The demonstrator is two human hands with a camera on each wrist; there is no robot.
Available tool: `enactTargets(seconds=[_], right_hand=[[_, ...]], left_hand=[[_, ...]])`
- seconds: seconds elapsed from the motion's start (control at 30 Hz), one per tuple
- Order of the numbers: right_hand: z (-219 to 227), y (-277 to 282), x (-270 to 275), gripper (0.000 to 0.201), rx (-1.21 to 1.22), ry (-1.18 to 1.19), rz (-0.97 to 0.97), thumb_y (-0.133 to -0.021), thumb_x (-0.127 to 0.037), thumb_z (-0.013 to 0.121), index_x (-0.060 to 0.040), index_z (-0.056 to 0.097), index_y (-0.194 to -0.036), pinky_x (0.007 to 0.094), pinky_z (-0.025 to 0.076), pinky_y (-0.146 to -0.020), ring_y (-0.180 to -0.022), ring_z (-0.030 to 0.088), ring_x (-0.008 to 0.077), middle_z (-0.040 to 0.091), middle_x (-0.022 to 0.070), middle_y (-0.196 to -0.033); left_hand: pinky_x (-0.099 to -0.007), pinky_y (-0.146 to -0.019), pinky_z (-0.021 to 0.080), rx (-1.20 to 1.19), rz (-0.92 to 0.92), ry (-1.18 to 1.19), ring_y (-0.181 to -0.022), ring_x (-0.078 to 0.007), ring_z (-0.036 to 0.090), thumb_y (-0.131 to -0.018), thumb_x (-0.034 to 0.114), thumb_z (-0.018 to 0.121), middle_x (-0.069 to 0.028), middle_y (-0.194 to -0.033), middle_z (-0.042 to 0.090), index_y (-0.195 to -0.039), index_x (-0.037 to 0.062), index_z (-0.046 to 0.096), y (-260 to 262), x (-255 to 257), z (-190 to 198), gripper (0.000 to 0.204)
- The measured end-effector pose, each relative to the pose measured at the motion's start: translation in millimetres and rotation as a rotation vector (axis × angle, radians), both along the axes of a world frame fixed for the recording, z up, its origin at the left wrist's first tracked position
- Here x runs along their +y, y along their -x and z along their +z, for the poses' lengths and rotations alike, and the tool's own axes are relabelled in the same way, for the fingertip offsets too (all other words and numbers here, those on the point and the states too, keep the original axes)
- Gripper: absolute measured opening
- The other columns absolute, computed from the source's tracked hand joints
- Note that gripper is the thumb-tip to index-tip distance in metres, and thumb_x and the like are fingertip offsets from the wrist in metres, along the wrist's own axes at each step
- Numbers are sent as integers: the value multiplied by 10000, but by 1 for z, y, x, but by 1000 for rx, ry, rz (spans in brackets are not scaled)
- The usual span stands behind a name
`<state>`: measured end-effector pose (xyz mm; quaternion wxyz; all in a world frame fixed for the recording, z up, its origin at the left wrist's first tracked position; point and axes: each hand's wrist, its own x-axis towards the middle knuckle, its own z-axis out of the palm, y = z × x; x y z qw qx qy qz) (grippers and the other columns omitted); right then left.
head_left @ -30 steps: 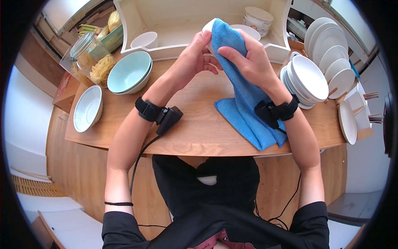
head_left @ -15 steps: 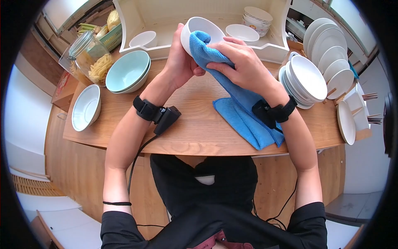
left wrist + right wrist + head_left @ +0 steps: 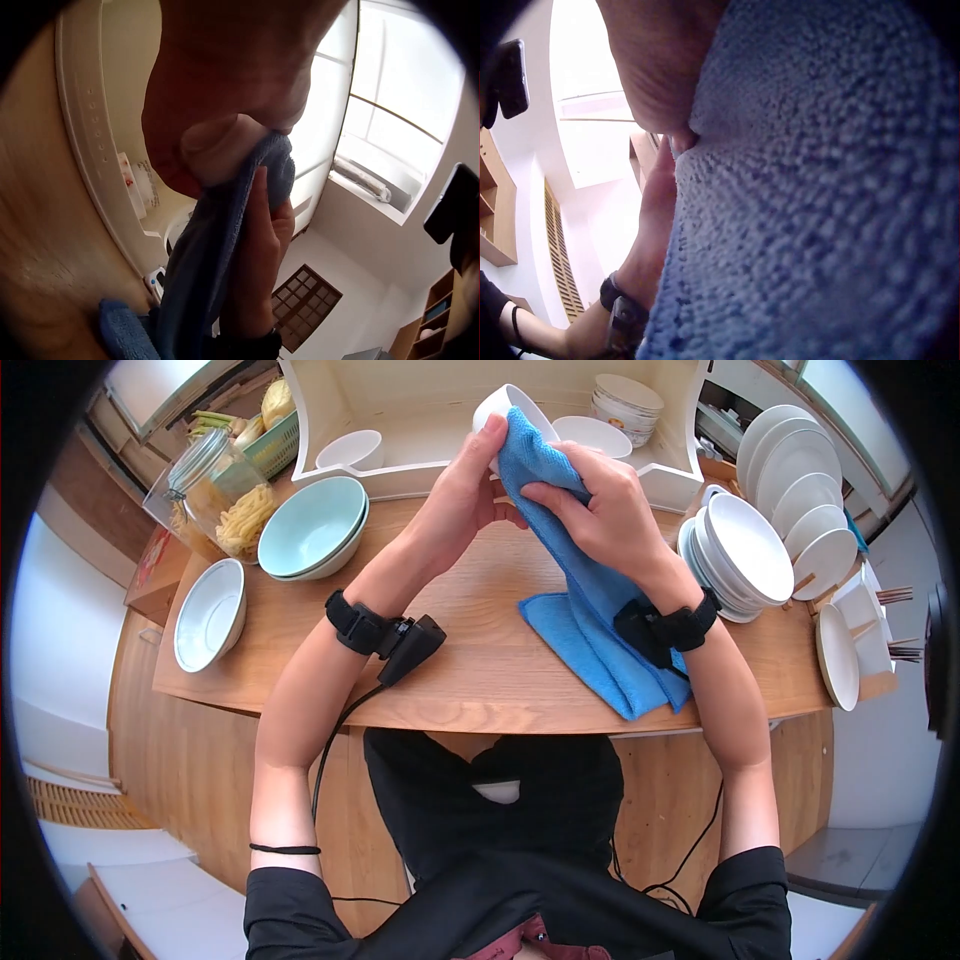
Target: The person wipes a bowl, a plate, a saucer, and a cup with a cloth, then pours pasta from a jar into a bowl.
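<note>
The person's left hand (image 3: pixel 465 495) has its grip clamped on a white bowl (image 3: pixel 492 407), which is raised above the back of the bench (image 3: pixel 480 630), tilted, before the cream shelf unit (image 3: pixel 400 420). The right hand's (image 3: pixel 612 505) grip is closed on a blue cloth (image 3: pixel 565 550), pressed over the bowl's rim. The likeliest mishap is the bowl slipping free: its wall looks smooth, and a hard push or twist through the cloth could lever it out and drop it on the bench or the unit's front lip. The cloth's loose end lies on the bench beneath the right wrist strap (image 3: pixel 685 628), so it might catch there and jerk the grip. A wide swing of the right forearm could also knock the stacked white bowls (image 3: pixel 748 550) near it. The bench is wood-grained, with pale blue bowls (image 3: pixel 312 525) and another bowl (image 3: pixel 212 615) at its left, near a glass jar (image 3: pixel 203 475); upright white plates (image 3: pixel 795 465) line the right. Below spreads a wood-toned floor (image 3: pixel 180 750), and the left wrist view shows a bright window (image 3: pixel 405 90) and pale walls.
</note>
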<state>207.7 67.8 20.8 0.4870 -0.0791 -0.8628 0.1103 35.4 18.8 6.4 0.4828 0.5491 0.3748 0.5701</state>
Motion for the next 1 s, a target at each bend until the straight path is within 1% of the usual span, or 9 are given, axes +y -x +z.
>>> enactTargets(seconds=[0.13,0.2,0.27,0.37,0.53,0.63,0.7,0.73,1.0], right_hand=[[0,0,-2,223,-84,87,45,-838,-156,696,-14,624,-995,399,477,-755,-776,625,352,648,186,-823],[-3,1,-1,222,-110,107,61,-843,-160,691,-24,627,-1008,398,485,-805,-809,634,354,660,180,-848],[-7,3,1,201,-128,-115,19,-861,-167,675,-59,629,-1024,436,447,-951,-877,649,328,682,148,-904],[-5,0,-3,187,-231,-167,-33,-874,-170,660,-91,629,-1041,491,380,-1037,-918,656,291,695,106,-935],[-5,0,-1,173,-203,-219,-56,-873,-161,660,-94,622,-1027,499,378,-1028,-858,658,275,690,82,-893],[-5,-2,2,162,-160,-187,-64,-861,-145,670,-72,616,-995,463,409,-1000,-811,649,294,677,102,-862],[-3,-2,4,160,-110,-167,-67,-853,-136,675,-55,613,-976,446,429,-977,-789,643,307,668,117,-849],[-1,-3,3,164,-94,-127,-39,-846,-129,679,-39,611,-965,436,444,-948,-782,637,322,662,136,-851],[-1,1,0,205,-41,-78,19,-837,-127,687,-11,610,-987,426,460,-893,-809,637,338,669,150,-890]], left_hand=[[-297,-677,496,30,-11,34,-896,-128,602,-903,737,329,-30,-1003,629,-1129,128,566,6,-1,1,692],[-249,-584,436,-105,-18,115,-799,-111,588,-877,779,296,-17,-909,628,-1061,139,585,6,-3,5,726],[-244,-549,407,-128,5,156,-758,-111,575,-865,796,275,-14,-864,621,-1053,144,588,6,-3,6,748],[-242,-501,372,-144,-3,213,-711,-118,562,-852,815,244,-15,-802,613,-1040,145,591,14,-1,3,778],[-256,-480,387,-172,-141,254,-724,-147,586,-863,803,222,-29,-835,627,-1060,128,585,21,0,4,791],[-316,-600,484,-171,-81,246,-865,-174,612,-882,778,220,-57,-993,642,-1156,121,570,10,-2,7,793],[-384,-813,505,-78,-78,133,-1038,-189,585,-897,757,219,-76,-1170,607,-1261,120,529,2,-3,9,796],[-405,-969,444,-24,-110,112,-1154,-188,535,-902,749,232,-84,-1255,572,-1314,113,499,2,-4,10,804],[-392,-962,460,3,18,45,-1121,-185,571,-913,725,275,-77,-1225,587,-1286,108,512,6,1,2,758]])
